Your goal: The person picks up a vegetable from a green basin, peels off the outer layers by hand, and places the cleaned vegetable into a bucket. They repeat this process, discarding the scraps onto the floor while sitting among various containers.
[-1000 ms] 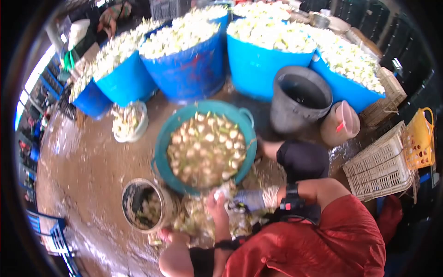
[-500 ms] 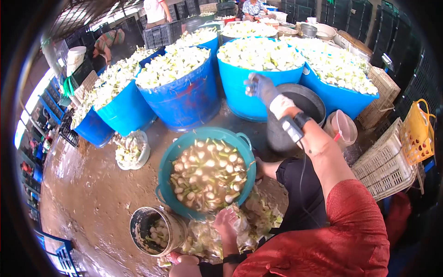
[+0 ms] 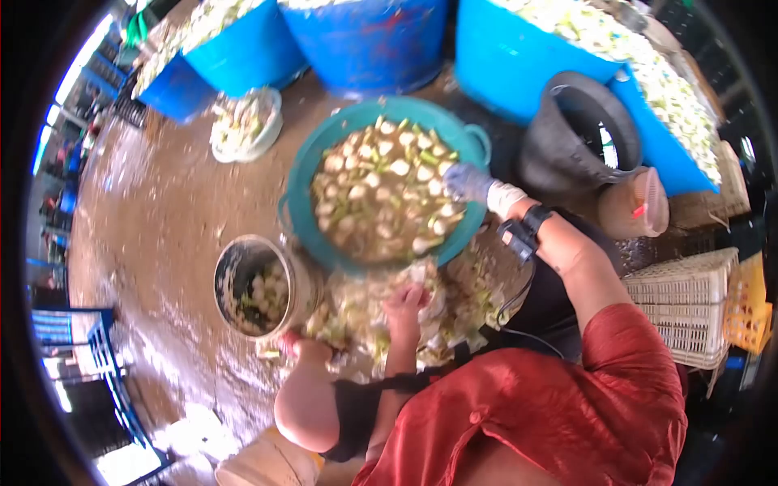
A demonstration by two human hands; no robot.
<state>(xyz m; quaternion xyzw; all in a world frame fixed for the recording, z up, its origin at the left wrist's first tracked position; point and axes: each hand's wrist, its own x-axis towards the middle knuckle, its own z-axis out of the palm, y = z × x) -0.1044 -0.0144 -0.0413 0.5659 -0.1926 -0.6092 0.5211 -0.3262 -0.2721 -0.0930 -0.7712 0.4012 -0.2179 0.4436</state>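
Observation:
A teal tub (image 3: 301, 174) of brownish water holds many white bulbs with green stems, like young garlic or onions (image 3: 399, 167). My right hand (image 3: 468, 183), in a grey glove with a white cuff, is at the tub's right side, fingertips down among the bulbs. Motion blur hides the exact set of its fingers. In front of the tub, my bare left hand (image 3: 405, 300) is over a heap of pale peelings (image 3: 365, 312), its fingers curled in; I cannot tell what they hold.
Left of the peelings, a tilted bucket (image 3: 301, 293) contains some bulbs. A black tub (image 3: 541, 154) and pinkish bucket (image 3: 628, 208) stand right. Large blue tubs (image 3: 365, 49) full of bulbs line the back. A small white basin (image 3: 269, 134) and pale crates (image 3: 681, 304) flank the space.
My right hand has come down from above the black tub to the bulbs in the teal tub. My left hand stays over the peelings. The view has tilted downward.

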